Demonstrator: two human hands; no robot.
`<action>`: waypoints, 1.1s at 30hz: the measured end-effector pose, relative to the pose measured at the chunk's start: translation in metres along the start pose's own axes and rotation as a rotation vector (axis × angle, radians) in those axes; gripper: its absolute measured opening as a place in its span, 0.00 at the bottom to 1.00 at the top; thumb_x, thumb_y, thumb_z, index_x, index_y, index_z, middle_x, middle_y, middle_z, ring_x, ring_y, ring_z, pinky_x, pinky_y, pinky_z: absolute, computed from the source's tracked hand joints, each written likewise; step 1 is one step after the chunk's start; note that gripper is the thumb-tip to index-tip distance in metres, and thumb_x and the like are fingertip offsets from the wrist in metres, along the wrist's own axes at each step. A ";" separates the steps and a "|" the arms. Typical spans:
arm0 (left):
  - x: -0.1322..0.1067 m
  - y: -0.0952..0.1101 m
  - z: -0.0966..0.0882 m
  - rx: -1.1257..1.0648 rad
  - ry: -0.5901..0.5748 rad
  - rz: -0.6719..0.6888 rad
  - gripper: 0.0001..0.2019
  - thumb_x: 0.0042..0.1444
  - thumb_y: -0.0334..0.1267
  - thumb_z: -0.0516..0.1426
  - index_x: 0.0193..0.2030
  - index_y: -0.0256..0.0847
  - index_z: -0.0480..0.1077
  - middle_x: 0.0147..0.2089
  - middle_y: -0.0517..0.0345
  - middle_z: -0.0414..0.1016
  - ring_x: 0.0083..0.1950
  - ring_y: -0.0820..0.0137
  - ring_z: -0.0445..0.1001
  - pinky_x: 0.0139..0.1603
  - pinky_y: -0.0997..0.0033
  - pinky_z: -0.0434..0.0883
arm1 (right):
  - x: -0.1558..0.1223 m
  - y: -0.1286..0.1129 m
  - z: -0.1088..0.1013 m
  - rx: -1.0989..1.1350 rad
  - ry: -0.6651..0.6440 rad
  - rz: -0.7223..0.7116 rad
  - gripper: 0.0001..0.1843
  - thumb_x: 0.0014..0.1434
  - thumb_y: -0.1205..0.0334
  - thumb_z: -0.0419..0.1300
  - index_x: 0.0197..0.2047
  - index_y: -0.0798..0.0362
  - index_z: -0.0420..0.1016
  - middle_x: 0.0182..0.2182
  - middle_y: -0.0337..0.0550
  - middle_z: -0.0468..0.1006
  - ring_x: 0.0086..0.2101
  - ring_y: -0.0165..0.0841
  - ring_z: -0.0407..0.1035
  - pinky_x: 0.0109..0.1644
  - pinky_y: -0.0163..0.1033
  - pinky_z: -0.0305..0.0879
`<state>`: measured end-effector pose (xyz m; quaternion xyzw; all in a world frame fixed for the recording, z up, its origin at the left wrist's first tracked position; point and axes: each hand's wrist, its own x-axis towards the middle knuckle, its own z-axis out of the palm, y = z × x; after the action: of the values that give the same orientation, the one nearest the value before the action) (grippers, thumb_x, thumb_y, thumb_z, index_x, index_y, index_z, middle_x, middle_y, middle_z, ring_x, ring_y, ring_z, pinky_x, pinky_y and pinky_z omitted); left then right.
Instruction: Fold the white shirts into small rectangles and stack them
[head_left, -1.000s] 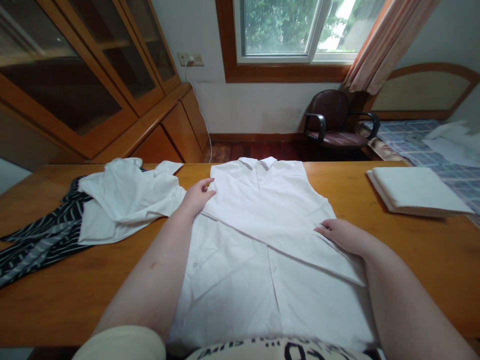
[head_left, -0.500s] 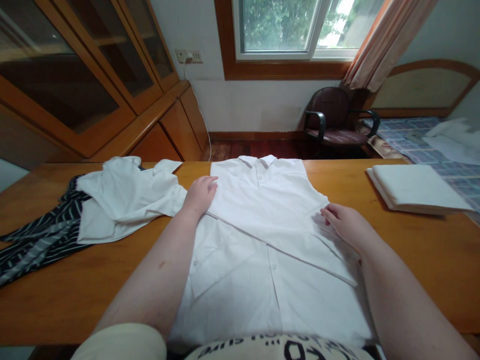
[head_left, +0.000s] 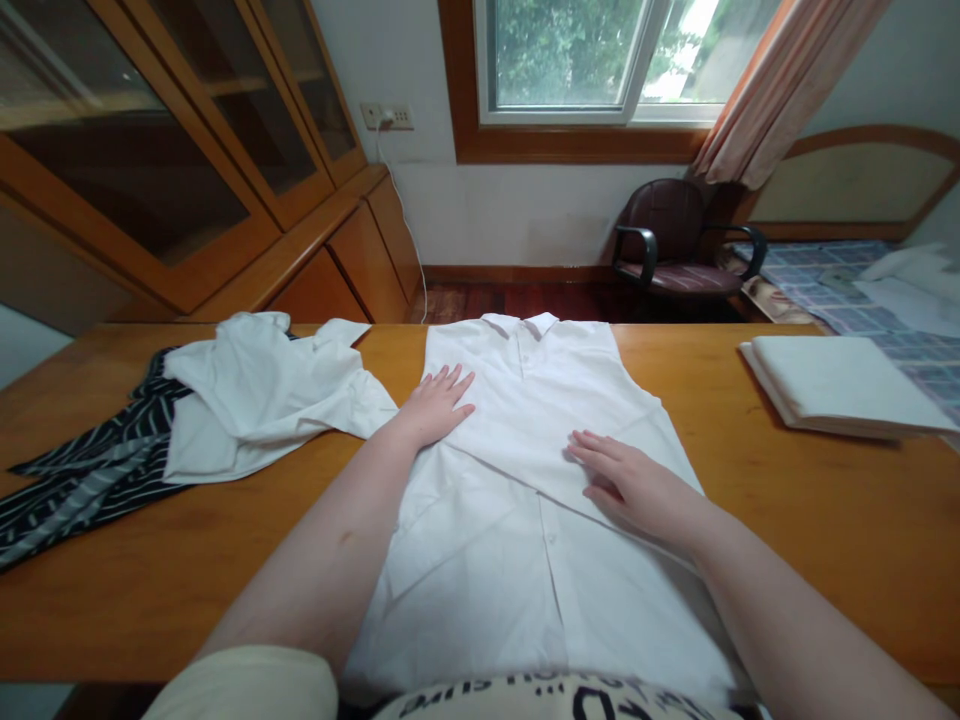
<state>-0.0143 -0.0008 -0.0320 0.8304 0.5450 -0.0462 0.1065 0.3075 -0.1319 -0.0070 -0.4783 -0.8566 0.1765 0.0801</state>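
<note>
A white collared shirt lies spread on the wooden table in front of me, its sides folded in over the middle. My left hand lies flat on the shirt's upper left part, fingers stretched out. My right hand lies flat on the folded sleeve panel near the middle, fingers spread too. Neither hand holds anything.
A crumpled white garment lies over a dark striped one at the table's left. A folded white stack sits at the right. Behind are a wooden cabinet, a dark chair and a bed.
My right hand slid left from the shirt's right edge to its middle. My left hand opened flat and moved slightly right across the fabric.
</note>
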 end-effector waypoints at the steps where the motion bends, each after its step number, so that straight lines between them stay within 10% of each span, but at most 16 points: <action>1: 0.000 -0.002 0.000 -0.004 0.003 -0.009 0.33 0.62 0.53 0.45 0.71 0.44 0.46 0.74 0.51 0.39 0.73 0.58 0.38 0.69 0.53 0.43 | 0.001 0.000 0.002 -0.020 -0.026 -0.003 0.28 0.62 0.56 0.52 0.66 0.47 0.60 0.66 0.44 0.57 0.64 0.41 0.52 0.66 0.49 0.54; 15: 0.006 -0.011 0.008 0.006 0.065 -0.045 0.41 0.57 0.64 0.45 0.72 0.45 0.44 0.74 0.49 0.38 0.74 0.56 0.37 0.69 0.49 0.41 | -0.033 0.001 0.016 -0.171 -0.109 0.146 0.52 0.50 0.42 0.63 0.71 0.51 0.46 0.69 0.53 0.46 0.67 0.50 0.40 0.67 0.60 0.44; 25: 0.004 -0.008 0.011 0.022 0.118 -0.057 0.39 0.58 0.63 0.44 0.71 0.45 0.46 0.74 0.48 0.42 0.73 0.56 0.39 0.68 0.49 0.42 | -0.089 -0.015 0.028 -0.181 0.246 0.123 0.14 0.64 0.62 0.51 0.41 0.49 0.78 0.41 0.47 0.80 0.43 0.41 0.71 0.50 0.51 0.66; 33: 0.005 -0.010 0.011 0.020 0.110 -0.053 0.39 0.58 0.64 0.44 0.72 0.46 0.45 0.74 0.49 0.41 0.73 0.57 0.39 0.69 0.49 0.41 | -0.086 -0.022 0.006 -0.011 0.039 0.052 0.12 0.63 0.61 0.51 0.38 0.49 0.76 0.34 0.48 0.78 0.37 0.39 0.71 0.44 0.45 0.68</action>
<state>-0.0210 0.0048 -0.0451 0.8181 0.5711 -0.0089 0.0667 0.3344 -0.2168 -0.0015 -0.5042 -0.8431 0.1644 0.0893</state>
